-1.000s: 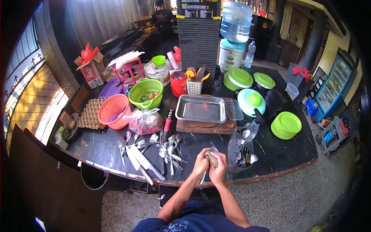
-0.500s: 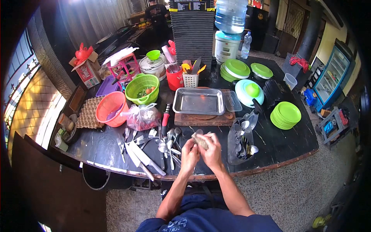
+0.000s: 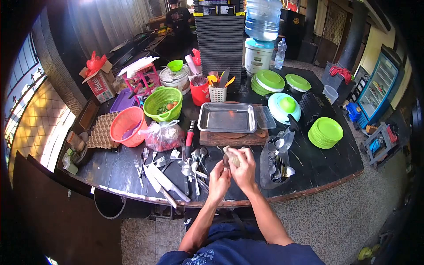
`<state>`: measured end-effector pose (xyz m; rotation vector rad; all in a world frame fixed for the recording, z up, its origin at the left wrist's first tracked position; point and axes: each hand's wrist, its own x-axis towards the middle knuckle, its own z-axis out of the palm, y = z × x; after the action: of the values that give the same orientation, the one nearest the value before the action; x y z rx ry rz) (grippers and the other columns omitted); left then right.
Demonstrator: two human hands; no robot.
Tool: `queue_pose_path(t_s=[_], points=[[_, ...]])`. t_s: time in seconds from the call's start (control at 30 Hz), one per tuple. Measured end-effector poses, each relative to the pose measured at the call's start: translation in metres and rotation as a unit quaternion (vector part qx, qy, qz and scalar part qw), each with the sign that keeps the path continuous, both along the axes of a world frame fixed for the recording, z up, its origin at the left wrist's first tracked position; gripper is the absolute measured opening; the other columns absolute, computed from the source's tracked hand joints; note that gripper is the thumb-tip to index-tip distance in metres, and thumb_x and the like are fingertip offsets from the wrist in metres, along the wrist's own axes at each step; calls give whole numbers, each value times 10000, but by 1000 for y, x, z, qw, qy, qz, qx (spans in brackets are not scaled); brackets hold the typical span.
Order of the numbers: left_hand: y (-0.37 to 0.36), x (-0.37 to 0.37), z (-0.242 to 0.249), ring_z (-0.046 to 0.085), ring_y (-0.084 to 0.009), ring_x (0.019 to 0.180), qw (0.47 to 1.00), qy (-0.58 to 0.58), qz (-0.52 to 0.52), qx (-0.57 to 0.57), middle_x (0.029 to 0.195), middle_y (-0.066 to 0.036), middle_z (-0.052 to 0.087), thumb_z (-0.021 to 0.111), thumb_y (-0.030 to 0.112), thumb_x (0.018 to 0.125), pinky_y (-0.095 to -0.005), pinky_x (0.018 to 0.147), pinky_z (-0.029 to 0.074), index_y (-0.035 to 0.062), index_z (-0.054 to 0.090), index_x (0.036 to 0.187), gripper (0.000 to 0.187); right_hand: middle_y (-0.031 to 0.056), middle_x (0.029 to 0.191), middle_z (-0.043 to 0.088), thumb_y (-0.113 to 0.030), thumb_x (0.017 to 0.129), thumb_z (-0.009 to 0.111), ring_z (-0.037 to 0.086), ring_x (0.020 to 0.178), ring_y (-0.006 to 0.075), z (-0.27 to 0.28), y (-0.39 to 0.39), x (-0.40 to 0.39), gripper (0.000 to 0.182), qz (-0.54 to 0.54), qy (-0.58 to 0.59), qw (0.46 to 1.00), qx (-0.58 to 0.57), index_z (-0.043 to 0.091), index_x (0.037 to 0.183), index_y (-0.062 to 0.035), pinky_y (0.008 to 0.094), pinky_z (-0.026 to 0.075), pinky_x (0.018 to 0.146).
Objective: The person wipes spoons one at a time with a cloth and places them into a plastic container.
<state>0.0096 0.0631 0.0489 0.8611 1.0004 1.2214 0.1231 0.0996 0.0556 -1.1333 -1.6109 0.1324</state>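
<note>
In front of me above the near table edge, my left hand (image 3: 218, 181) is closed on a spoon (image 3: 226, 160), its dark bowl pointing up and its handle mostly hidden in the fingers. My right hand (image 3: 243, 170) grips a crumpled beige cloth (image 3: 234, 161) pressed against the spoon's bowl. To the left lie loose spoons (image 3: 193, 168), several forks (image 3: 175, 153) and two large knives (image 3: 160, 176). Right of my hands a clear container (image 3: 265, 179) holds more spoons and dark-handled cutlery.
A metal tray (image 3: 227, 129) rests on a wooden board (image 3: 212, 139) beyond my hands. Left are a plastic bag (image 3: 162, 138), a coral basket (image 3: 128, 128) and a green basket (image 3: 164, 104). Green plates (image 3: 327, 131) stack at right. A person (image 3: 178, 20) stands at the back.
The cloth has shifted slightly down along the spoon, baring more of its bowl. Both hands have moved a little; the things on the table stay put.
</note>
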Motion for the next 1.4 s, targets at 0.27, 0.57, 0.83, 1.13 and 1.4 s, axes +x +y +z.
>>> queue_pose_path(t_s=[0.27,0.57,0.83,1.13,1.4], points=[[-4,-4,-10,463,-46,614,1000,17,5,2,798,32,527,461,91,1078,-223,498,345,8,594,1182,187,115,994,643,8,762,799,670,938,330,-3,-9,9,372,50,-16,998,-37,746,1118,-87,437,553,810],[-21,7,-6,395,-50,531,999,20,-31,10,754,-10,555,511,123,1093,-229,461,295,32,569,1307,240,30,1026,679,-169,1028,652,634,866,119,-7,-7,6,155,37,517,827,-219,692,1086,-32,315,537,760],[-16,3,-17,533,-83,553,996,27,80,22,701,-55,635,665,159,1029,-240,467,389,50,399,1240,357,-12,827,660,-225,1043,658,551,729,58,-19,-52,2,248,101,311,905,-272,700,1140,0,278,466,623],[-19,14,-38,672,-124,910,985,-70,150,45,1016,-81,731,614,41,1042,-262,806,559,15,590,1354,314,178,974,713,-260,979,738,720,864,301,-22,-63,-2,329,76,155,969,-180,713,1166,10,382,550,740],[-25,22,-50,665,-126,881,967,-97,229,50,990,-53,731,677,28,995,-279,815,547,-42,699,1198,216,180,1015,716,-267,975,743,719,902,300,-36,-74,4,341,83,127,967,-204,707,1177,6,379,547,769]])
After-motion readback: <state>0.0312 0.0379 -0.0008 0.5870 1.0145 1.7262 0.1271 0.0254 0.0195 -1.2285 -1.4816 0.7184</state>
